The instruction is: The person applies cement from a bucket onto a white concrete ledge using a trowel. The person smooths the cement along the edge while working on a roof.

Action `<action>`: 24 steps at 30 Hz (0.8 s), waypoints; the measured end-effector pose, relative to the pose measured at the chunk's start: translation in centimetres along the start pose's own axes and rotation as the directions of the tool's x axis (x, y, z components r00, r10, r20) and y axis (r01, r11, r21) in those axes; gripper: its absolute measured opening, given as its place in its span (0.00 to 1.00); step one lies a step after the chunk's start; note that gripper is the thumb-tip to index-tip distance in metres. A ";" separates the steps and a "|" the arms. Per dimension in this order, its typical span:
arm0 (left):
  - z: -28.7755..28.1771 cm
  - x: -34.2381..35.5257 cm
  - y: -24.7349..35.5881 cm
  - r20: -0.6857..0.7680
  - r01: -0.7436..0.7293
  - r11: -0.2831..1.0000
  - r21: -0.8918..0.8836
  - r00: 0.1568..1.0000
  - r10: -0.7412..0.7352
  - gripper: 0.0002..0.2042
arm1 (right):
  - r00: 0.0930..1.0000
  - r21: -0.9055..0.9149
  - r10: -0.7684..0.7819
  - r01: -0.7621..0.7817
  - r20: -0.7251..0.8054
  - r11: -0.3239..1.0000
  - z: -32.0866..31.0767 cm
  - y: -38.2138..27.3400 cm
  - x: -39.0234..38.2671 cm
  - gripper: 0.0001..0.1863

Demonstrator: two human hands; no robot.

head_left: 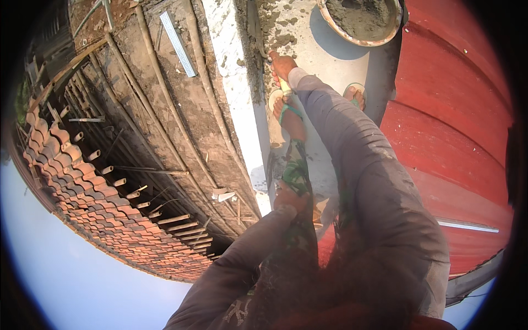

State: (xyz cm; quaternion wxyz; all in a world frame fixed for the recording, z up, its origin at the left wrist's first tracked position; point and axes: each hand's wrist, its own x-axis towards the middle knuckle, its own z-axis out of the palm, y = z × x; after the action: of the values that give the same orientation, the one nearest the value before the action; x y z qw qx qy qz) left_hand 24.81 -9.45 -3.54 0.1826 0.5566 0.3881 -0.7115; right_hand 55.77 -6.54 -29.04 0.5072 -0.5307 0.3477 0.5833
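My right hand [282, 65] is closed round a trowel near the top middle. Its yellow handle [284, 86] sticks out below my fist; a dark grey blade seems to lie along the wall's mortar-smeared edge [256, 60], hard to make out. My left hand [289, 197] rests on my left leg, on the camouflage trousers [297, 170], holding no tool; its fingers look laid over the cloth. A round basin [397, 25] of wet grey mortar [360, 16] stands beyond my right hand. Mortar splashes [283, 41] dot the ledge beside the wall.
My feet, in green-strapped sandals [275, 99], stand on a narrow pale ledge [324, 137]. Red metal roofing [440, 99] lies to the right. Left of the white wall top [231, 55] is a drop with bamboo poles [159, 82], a blue-white strip [179, 44] and a tiled roof [93, 203].
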 end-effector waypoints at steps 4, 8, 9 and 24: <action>-0.3 -0.8 0.3 -0.005 0.017 1.000 0.009 1.000 -0.017 0.62 | 0.984 0.080 0.139 -0.148 0.110 0.986 -0.3 8.2 -3.9 0.24; 0.3 -0.3 -0.4 -0.004 -0.022 1.000 0.002 1.000 0.022 0.62 | 0.943 0.292 0.075 -0.175 0.323 0.940 -1.0 6.3 -4.3 0.27; 0.0 -0.3 -0.3 0.005 -0.025 1.000 0.001 1.000 0.025 0.62 | 0.952 0.293 0.057 -0.149 0.300 0.945 -1.1 4.1 -4.1 0.27; -5.6 2.7 0.4 -0.557 -0.501 0.851 -0.160 0.757 0.341 0.41 | 0.907 -0.039 -0.414 0.412 -0.076 0.910 -6.9 0.1 -23.4 0.23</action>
State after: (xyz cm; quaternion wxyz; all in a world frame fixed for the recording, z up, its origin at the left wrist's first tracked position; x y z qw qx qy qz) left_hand 27.84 -5.01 -6.67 0.3127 0.7631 0.3885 -0.4111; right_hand 55.67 -18.33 -7.68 0.5984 -0.6214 0.2417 0.4443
